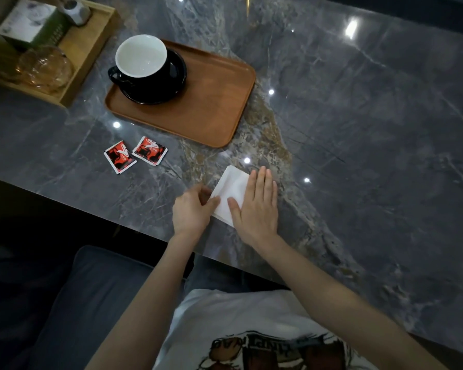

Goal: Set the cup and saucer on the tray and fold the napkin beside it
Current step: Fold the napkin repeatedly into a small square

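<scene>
A black cup (141, 60) with a white inside stands on a black saucer (178, 76) at the left end of a brown wooden tray (211, 102). A folded white napkin (231, 189) lies on the dark marble table near its front edge, below the tray. My right hand (257, 206) lies flat on the napkin's right side with straight fingers pressing it down. My left hand (191, 209) is at the napkin's left edge with curled fingers pinching that edge.
Two red sachets (134, 154) lie left of the napkin. A light wooden box (91, 54) at the back left holds a glass bowl (44, 68) and a green and white carton (32, 22). The table's front edge runs diagonally past my wrists.
</scene>
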